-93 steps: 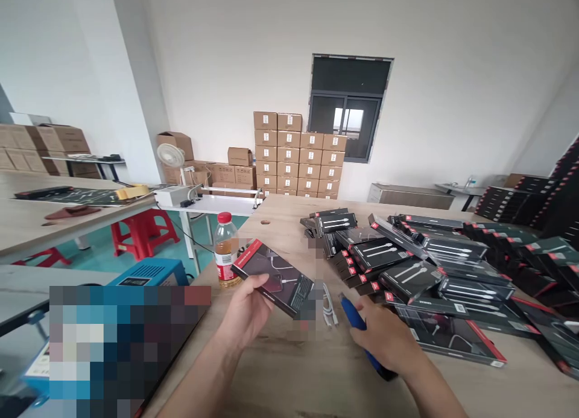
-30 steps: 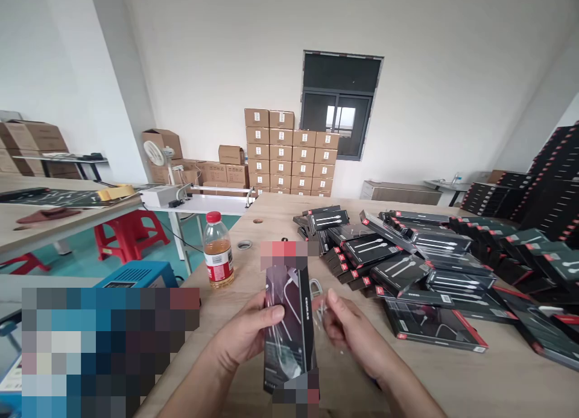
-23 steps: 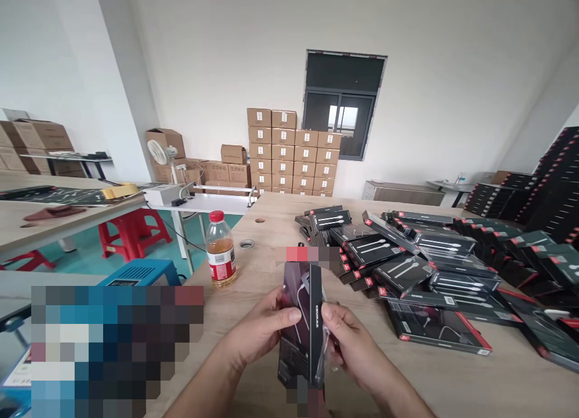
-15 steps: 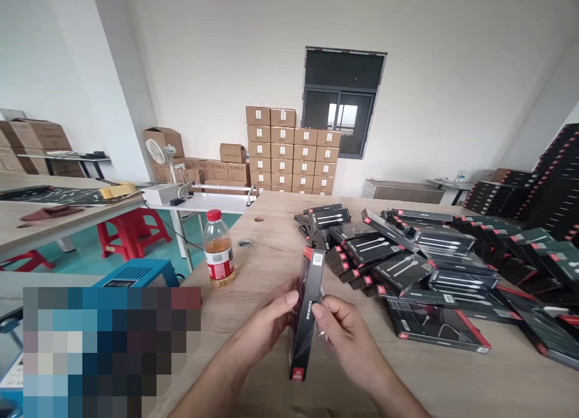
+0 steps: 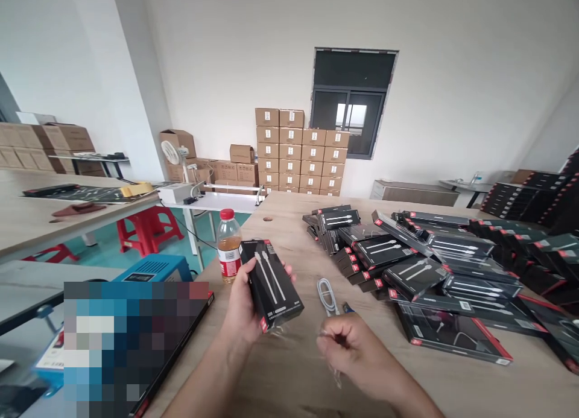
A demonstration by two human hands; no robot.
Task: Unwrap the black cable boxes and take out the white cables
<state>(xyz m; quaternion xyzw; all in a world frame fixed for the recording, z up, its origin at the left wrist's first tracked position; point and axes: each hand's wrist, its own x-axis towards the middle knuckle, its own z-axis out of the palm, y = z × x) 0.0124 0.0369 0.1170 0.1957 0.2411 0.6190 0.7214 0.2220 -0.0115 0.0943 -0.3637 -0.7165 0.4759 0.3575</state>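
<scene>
My left hand (image 5: pixel 244 303) is wrapped round a black box (image 5: pixel 274 285) with two white cables pictured on its front, tilted in front of a bottle. At its lower edge a bit of clear film shows. My right hand (image 5: pixel 346 342) is closed in a pinch on thin clear film (image 5: pixel 336 376), which hangs below the fingers. Just beyond the right hand, a coiled white cable (image 5: pixel 326 294) lies on the wooden table (image 5: pixel 298 400), and a small dark blue piece (image 5: pixel 347 307) shows beside it.
A heap of black boxes (image 5: pixel 409 273) covers the right of the table. The red-capped bottle (image 5: pixel 229 249) stands behind the left hand. A blue machine (image 5: pixel 156 267) is at the left, partly pixelated. Cartons (image 5: pixel 289 149) are stacked by the wall.
The box has moved left with my left hand and turned from its narrow side to its front. My right hand has come off the box. The white cable has come into view.
</scene>
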